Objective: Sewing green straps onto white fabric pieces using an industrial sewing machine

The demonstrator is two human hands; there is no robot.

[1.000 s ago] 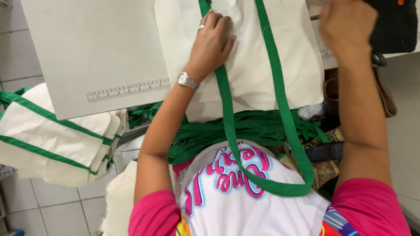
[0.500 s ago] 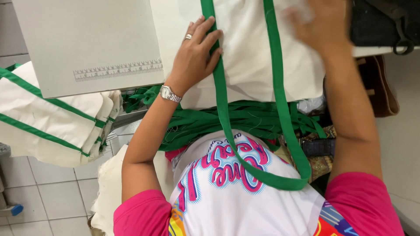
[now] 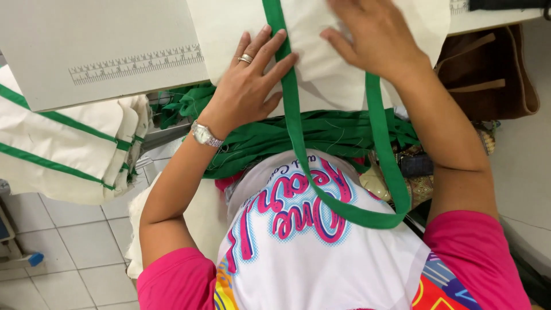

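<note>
STATE: your left hand (image 3: 244, 95) lies flat, pinning green strap (image 3: 290, 109) to cream bag (image 3: 338, 69) on counter (image 3: 97, 57); right hand (image 3: 376, 40) spread flat on bag | RISK: strap's hanging loop may drag it askew.

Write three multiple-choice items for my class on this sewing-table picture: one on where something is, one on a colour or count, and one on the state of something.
1. Where does the left hand rest?
A. on the floor tiles
B. on the cream fabric, against the strap
C. on the brown bag

2. What colour is the strap that loops down over the person's shirt?
A. green
B. red
C. black

3. How is the right hand placed?
A. clenched in a fist in the air
B. gripping scissors
C. spread flat, palm down on the cream fabric

Answers: 1 B, its fingers lie on the cloth and touch the strap's left run. 2 A, the whole loop is green. 3 C, its fingers are spread and pressed on the cloth, holding no tool.
</note>
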